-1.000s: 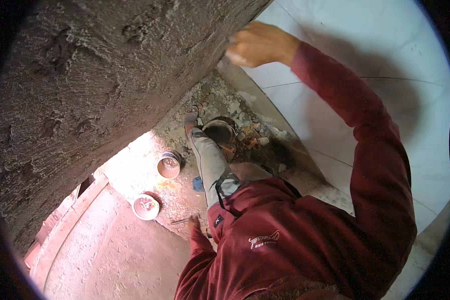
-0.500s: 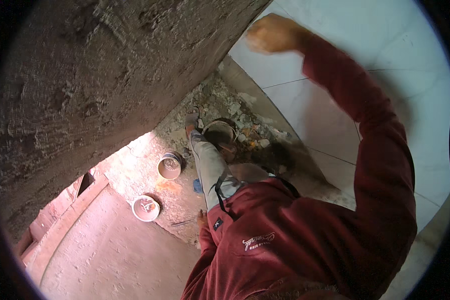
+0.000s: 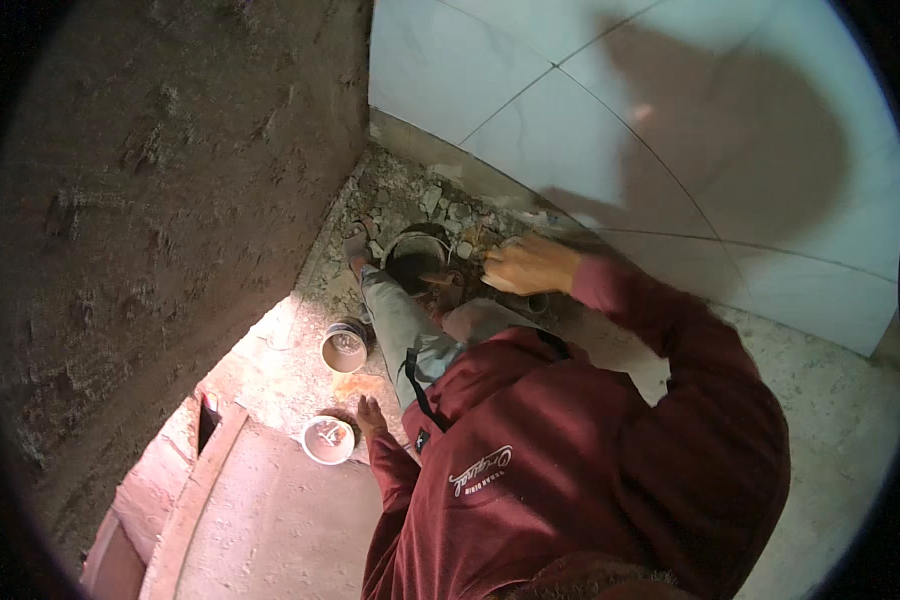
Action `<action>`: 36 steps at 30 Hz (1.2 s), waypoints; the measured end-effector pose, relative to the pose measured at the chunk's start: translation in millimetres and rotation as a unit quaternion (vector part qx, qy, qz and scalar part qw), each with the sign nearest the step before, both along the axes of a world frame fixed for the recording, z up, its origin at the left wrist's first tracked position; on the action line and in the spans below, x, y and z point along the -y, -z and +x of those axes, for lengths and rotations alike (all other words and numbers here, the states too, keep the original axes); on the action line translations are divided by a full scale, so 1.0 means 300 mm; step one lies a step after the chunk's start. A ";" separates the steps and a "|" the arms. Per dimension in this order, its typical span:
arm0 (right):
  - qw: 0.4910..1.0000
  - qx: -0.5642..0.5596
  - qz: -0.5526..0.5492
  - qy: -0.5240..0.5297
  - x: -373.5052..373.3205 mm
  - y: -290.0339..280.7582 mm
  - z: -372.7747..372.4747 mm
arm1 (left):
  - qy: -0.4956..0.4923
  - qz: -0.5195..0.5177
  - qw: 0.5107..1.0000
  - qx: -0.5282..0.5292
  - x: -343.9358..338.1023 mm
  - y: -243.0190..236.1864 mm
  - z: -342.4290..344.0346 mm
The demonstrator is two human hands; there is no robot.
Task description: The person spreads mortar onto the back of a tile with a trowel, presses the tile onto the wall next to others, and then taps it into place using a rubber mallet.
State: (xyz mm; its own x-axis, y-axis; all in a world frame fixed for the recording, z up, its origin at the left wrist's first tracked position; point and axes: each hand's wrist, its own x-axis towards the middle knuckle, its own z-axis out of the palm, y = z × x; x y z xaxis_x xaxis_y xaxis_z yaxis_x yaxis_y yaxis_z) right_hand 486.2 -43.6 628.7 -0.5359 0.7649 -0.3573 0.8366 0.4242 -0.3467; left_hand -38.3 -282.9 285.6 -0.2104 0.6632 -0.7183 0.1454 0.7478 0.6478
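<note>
Head view: right hand [image 3: 526, 266] mid-frame, fingers curled over rubble [image 3: 440, 205] by the bucket [image 3: 415, 258], grip unclear; left hand [image 3: 371, 414] spread flat on floor [image 3: 270, 510], bracing.

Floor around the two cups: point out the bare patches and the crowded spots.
Bare patches: the reddish floor below the lower cup, beside the plank, and the grey floor under the white tiles. Crowded: the rubble corner round the dark bucket, where the right hand is, and the strip between upper cup, lower cup and left hand.
</note>
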 end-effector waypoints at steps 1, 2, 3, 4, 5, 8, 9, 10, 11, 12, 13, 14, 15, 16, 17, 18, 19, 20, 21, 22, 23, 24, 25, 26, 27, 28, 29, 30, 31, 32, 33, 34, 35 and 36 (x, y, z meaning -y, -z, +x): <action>0.998 0.016 -0.048 0.038 0.065 0.030 0.001 | 0.132 0.136 0.967 -0.170 -0.024 0.036 -0.060; 0.988 0.034 -0.120 0.094 0.193 0.120 0.079 | 0.161 0.100 0.967 -0.168 -0.149 -0.019 0.019; 0.958 0.080 -0.208 0.180 0.308 0.101 0.142 | 0.211 0.057 0.964 -0.153 -0.359 -0.193 0.202; 0.917 0.112 -0.287 0.254 0.391 0.062 0.180 | 0.296 0.013 0.939 -0.174 -0.595 -0.422 0.390; 0.930 0.095 -0.271 0.228 0.398 0.079 0.180 | 0.296 0.261 0.893 -0.218 -0.668 -0.322 0.294; 0.916 0.001 -0.201 0.346 0.628 0.143 0.282 | 0.338 0.429 0.821 -0.164 -1.194 -0.810 0.841; 0.895 -0.007 -0.223 0.385 0.627 0.118 0.294 | 0.333 0.526 0.770 -0.139 -1.321 -1.013 1.019; 0.875 -0.017 -0.242 0.420 0.610 0.089 0.299 | 0.314 0.583 0.741 -0.111 -1.417 -1.185 1.150; 0.897 -0.007 -0.199 0.395 0.657 0.122 0.328 | 0.276 0.664 0.688 -0.097 -1.511 -1.332 1.266; 0.919 0.000 -0.153 0.363 0.693 0.177 0.349 | 0.228 0.745 0.621 -0.087 -1.607 -1.481 1.354; 0.937 0.010 -0.105 0.333 0.731 0.231 0.371 | 0.187 0.805 0.555 -0.093 -1.681 -1.636 1.420; 0.913 0.055 -0.053 0.401 0.830 0.251 0.332 | 0.132 0.853 0.498 -0.079 -1.746 -1.766 1.480; 0.894 0.044 -0.116 0.430 0.836 0.173 0.317 | 0.090 0.887 0.447 -0.071 -1.786 -1.870 1.536; 0.870 0.039 -0.176 0.459 0.837 0.077 0.298 | 0.078 0.897 0.429 -0.068 -1.823 -2.009 1.598; 0.863 0.029 -0.169 0.476 0.910 0.037 0.301 | 0.020 0.898 0.438 -0.038 -1.833 -2.116 1.656; 0.854 0.018 -0.164 0.493 0.980 0.032 0.304 | -0.010 0.898 0.440 -0.020 -1.821 -2.174 1.727; 0.848 0.000 -0.120 0.517 1.009 -0.002 0.286 | -0.039 0.896 0.442 -0.010 -1.821 -2.222 1.776; 0.843 -0.029 -0.074 0.532 1.013 -0.008 0.263 | -0.001 0.898 0.437 -0.048 -1.783 -2.283 1.833; 0.843 -0.028 -0.071 0.533 1.068 0.018 0.265 | 0.034 0.894 0.442 -0.072 -1.758 -2.304 1.893; 0.824 0.026 -0.135 0.549 1.151 0.071 0.270 | 0.021 0.900 0.427 -0.085 -1.791 -2.276 1.917; 0.808 0.076 -0.198 0.550 1.224 0.140 0.278 | 0.023 0.903 0.422 -0.082 -1.782 -2.284 1.941; 0.801 0.069 -0.239 0.545 1.245 0.177 0.273 | 0.035 0.902 0.423 -0.078 -1.766 -2.297 1.944; 0.799 0.044 -0.243 0.548 1.246 0.196 0.285 | 0.039 0.898 0.433 -0.067 -1.758 -2.282 1.957; 0.809 0.011 -0.224 0.543 1.210 0.206 0.293 | 0.026 0.903 0.419 -0.096 -1.764 -2.273 1.951; 0.820 -0.018 -0.197 0.537 1.162 0.220 0.303 | 0.029 0.901 0.419 -0.103 -1.773 -2.268 1.946; 0.832 -0.049 -0.163 0.529 1.086 0.229 0.311 | 0.029 0.900 0.420 -0.114 -1.793 -2.254 1.924; 0.838 -0.076 -0.123 0.526 1.023 0.226 0.332 | 0.028 0.896 0.427 -0.118 -1.797 -2.240 1.915; 0.844 -0.113 -0.078 0.518 0.944 0.218 0.351 | 0.052 0.887 0.448 -0.096 -1.764 -2.268 1.888; 0.847 -0.145 -0.032 0.511 0.863 0.200 0.380 | 0.074 0.874 0.462 -0.131 -1.788 -2.273 1.865; 0.851 -0.156 0.002 0.501 0.790 0.167 0.411 | 0.111 0.871 0.457 -0.144 -1.774 -2.271 1.843; 0.859 -0.149 0.021 0.489 0.712 0.150 0.429 | 0.149 0.863 0.456 -0.159 -1.763 -2.227 1.801; 0.876 -0.116 0.039 0.467 0.654 0.136 0.453 | 0.200 0.841 0.473 -0.169 -1.741 -2.112 1.766; 0.889 -0.080 0.059 0.446 0.598 0.117 0.482 | 0.251 0.816 0.491 -0.175 -1.699 -1.952 1.732; 0.875 -0.091 0.014 0.475 0.513 0.015 0.428 | 0.317 0.763 0.520 -0.215 -1.629 -1.776 1.653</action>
State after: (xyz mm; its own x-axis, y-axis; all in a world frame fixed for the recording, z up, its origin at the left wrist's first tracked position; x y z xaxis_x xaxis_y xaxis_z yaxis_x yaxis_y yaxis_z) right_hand 614.4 -197.5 624.2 0.3009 0.9032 -0.3061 0.7484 -0.4226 -0.5112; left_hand 457.7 205.6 818.2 0.4754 0.4258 0.7699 0.4253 -0.8773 0.2225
